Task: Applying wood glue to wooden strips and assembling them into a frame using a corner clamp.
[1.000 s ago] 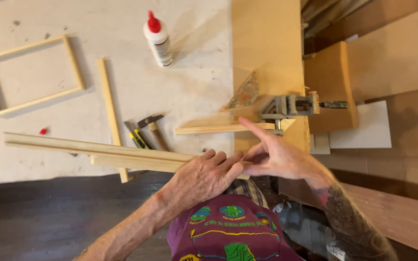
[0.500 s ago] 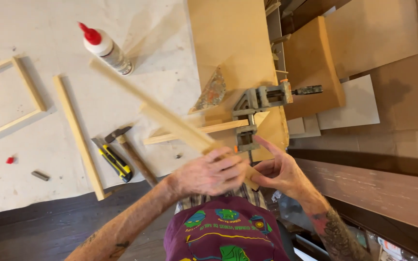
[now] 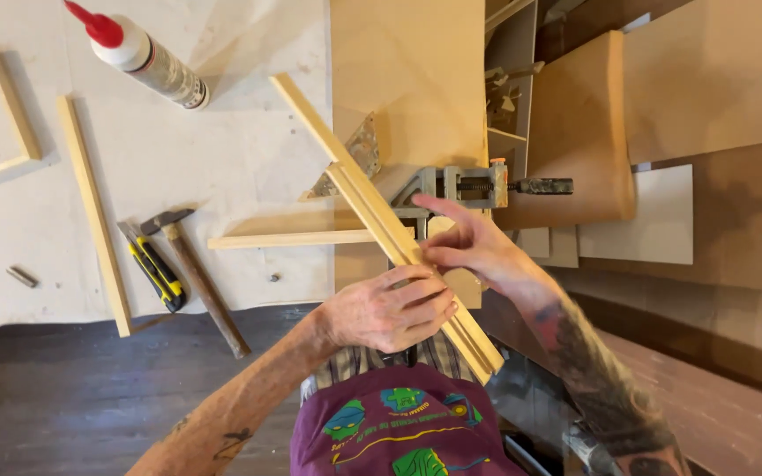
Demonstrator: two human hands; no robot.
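Grip: pale wood strips (image 3: 381,211) are clamped in the left hand (image 3: 390,310), with the right hand (image 3: 474,247) pinched on them just above.
Strips: long, thin, bundled, slanted over the corner clamp (image 3: 460,187).
Glue bottle (image 3: 138,55): white with red cap, laid top left on the table (image 3: 222,132).
Nearby: hammer (image 3: 196,278), yellow utility knife (image 3: 153,269).

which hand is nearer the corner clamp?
Right. The right hand sits just below the corner clamp, fingertips almost touching; the left hand grips the wooden strips lower down.
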